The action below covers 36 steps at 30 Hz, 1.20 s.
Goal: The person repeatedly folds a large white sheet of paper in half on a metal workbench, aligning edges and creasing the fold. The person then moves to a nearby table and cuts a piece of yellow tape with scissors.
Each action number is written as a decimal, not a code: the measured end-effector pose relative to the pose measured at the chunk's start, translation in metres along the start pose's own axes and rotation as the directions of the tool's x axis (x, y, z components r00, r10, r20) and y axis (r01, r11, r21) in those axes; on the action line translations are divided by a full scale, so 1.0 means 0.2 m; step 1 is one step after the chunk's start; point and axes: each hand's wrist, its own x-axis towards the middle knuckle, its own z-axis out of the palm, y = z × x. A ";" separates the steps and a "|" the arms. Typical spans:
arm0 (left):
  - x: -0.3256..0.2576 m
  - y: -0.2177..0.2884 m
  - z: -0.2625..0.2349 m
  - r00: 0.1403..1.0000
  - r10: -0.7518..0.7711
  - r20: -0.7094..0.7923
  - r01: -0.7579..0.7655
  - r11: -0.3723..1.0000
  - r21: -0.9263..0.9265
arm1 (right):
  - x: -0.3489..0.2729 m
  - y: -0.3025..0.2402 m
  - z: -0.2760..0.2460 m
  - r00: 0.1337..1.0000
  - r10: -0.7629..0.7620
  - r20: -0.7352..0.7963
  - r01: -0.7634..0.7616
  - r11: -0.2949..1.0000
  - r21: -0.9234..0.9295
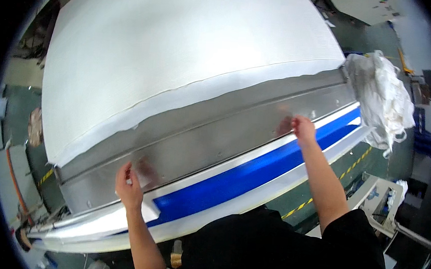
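Fabric [197, 38], white and really wide, was spread out beyond the fingers of both hands, its wavy near edge well apart from them. Between that edge and the fingertips there was a shiny metal panel [226, 130], and you could make out blurry reflections of both hands in it. The left hand [129, 191] had its fingers loosely curled with the thumb a bit apart, and I couldn't spot anything in them. The right hand [304, 129] had its fingers bunched close together, and honestly I couldn't tell if they were pinching something. Couldn't say whether either hand was actually touching the metal. A bright blue strip [242, 186], with white bands [99, 220] alongside, ran just on the body's side of the fingers. Right of the right fingers sat a crumpled white heap [380, 98]. Nearer the body than those fingers, yellow-and-black tape [357, 163] crossed the green floor [278, 204].
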 end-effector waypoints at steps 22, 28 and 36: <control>0.36 -0.84 -0.37 0.922 0.155 -0.355 0.006 0.911 0.413 | -1.66 -0.07 2.25 -0.112 -0.252 0.961 0.982 0.123 0.146; 0.39 -0.79 -0.35 0.932 0.097 -0.349 0.028 0.941 0.337 | -1.99 0.04 2.96 -0.311 -0.221 0.924 0.939 0.077 0.335; 0.41 -0.79 -0.37 0.938 0.069 -0.339 0.037 0.954 0.297 | -2.10 0.12 3.35 -0.340 -0.210 0.917 0.931 0.059 0.359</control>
